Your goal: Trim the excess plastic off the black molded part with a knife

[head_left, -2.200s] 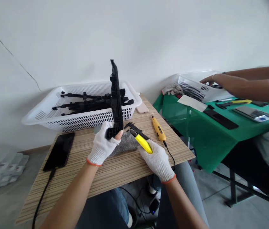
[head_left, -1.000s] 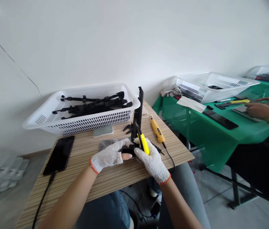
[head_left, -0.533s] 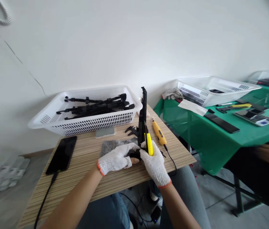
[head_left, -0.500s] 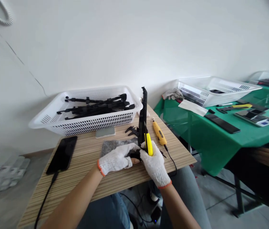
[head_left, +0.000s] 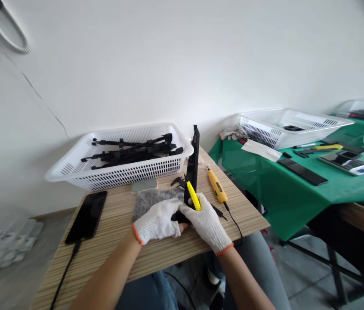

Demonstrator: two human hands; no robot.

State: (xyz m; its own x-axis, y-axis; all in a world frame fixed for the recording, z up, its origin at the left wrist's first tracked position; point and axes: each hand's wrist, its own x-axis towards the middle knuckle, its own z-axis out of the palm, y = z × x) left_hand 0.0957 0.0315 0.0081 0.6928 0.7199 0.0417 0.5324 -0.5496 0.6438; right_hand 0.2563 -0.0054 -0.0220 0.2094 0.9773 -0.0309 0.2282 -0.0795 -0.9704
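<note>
A long black plastic part (head_left: 193,159) stands nearly upright above the wooden table. My gloved left hand (head_left: 160,220) is closed around its lower end. Between the fingers of my gloved right hand (head_left: 206,224) is a yellow utility knife (head_left: 193,197), its tip pointing up and left across the part. Both hands meet at the bottom of the part, so its lower end is mostly hidden. Under and behind my left hand lies a grey felt cloth (head_left: 146,202). A black caliper (head_left: 178,181) shows partly behind the black part.
A white basket (head_left: 137,172) holds several similar black parts. A yellow corded rotary tool (head_left: 217,185) lies to the right, a phone (head_left: 87,215) to the left. Beyond, a green-covered table (head_left: 304,193) bears another basket (head_left: 262,133), a scale (head_left: 346,162) and a caliper (head_left: 317,149).
The knife has swung from nearly upright to a leftward tilt, its tip now crossing the black part. My right hand has shifted slightly left over the lower end. The camera view has moved slightly.
</note>
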